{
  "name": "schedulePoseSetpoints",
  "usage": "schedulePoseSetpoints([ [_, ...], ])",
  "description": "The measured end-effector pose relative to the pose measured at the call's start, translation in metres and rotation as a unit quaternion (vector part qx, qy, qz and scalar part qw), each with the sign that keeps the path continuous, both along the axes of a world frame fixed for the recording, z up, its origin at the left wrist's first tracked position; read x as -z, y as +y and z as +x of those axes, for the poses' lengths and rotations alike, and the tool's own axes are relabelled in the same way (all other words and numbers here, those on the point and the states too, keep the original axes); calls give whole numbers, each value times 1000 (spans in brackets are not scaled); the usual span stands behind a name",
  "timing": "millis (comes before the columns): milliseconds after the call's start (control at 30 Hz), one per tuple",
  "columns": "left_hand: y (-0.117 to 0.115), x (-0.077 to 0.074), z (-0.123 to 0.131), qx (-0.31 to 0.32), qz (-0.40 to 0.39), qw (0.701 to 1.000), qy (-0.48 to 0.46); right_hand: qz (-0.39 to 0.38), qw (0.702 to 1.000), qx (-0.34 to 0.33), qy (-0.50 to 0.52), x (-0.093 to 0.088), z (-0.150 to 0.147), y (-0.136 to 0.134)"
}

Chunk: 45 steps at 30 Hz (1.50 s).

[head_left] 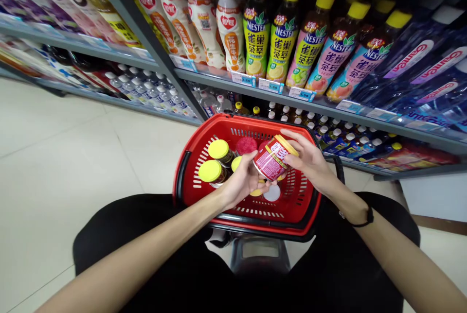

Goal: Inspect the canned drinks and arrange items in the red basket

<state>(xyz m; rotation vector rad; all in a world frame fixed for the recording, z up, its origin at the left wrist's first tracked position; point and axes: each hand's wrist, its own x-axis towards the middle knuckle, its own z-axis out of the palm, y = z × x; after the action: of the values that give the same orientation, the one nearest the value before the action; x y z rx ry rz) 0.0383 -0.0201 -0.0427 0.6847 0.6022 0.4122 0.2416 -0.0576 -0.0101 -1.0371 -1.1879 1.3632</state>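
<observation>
A red canister (270, 161) with a yellow lid is tilted between my two hands, above a red shopping basket (185, 191). My left hand (245, 179) is closed around its lower end. My right hand (306, 157) grips the lidded end, with the thumb near the lid's edge. Under my hands the basket holds several containers: a yellow-capped jar (219, 150), another yellow-capped jar (212, 171), a red-topped container (246, 146) and a white-topped one (272, 192). My hands and the canister partly hide some of these.
Ahead, a shelf (219, 74) carries milk-drink bottles (229, 26), yellow-capped Nestea bottles (257, 31) and blue Ganten water bottles (412, 60). Small bottles (146, 89) fill the lower level. My knees (120, 225) flank the basket. A grey stool (260, 254) is below, on pale floor tiles (65, 167).
</observation>
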Motion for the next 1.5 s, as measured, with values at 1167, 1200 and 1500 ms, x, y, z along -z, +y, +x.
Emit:
schedulePoseSetpoints([
  [1167, 20, -21, -29, 461, 518, 522, 496, 77, 690, -328, -641, 59, -4, -19],
  [1200, 20, -22, -29, 461, 524, 515, 498, 90, 678, -330, -651, 63, -6, -21],
  [1500, 19, -18, -29, 424, 511, 537, 521, 173, 662, -306, -662, 90, -11, -25],
])
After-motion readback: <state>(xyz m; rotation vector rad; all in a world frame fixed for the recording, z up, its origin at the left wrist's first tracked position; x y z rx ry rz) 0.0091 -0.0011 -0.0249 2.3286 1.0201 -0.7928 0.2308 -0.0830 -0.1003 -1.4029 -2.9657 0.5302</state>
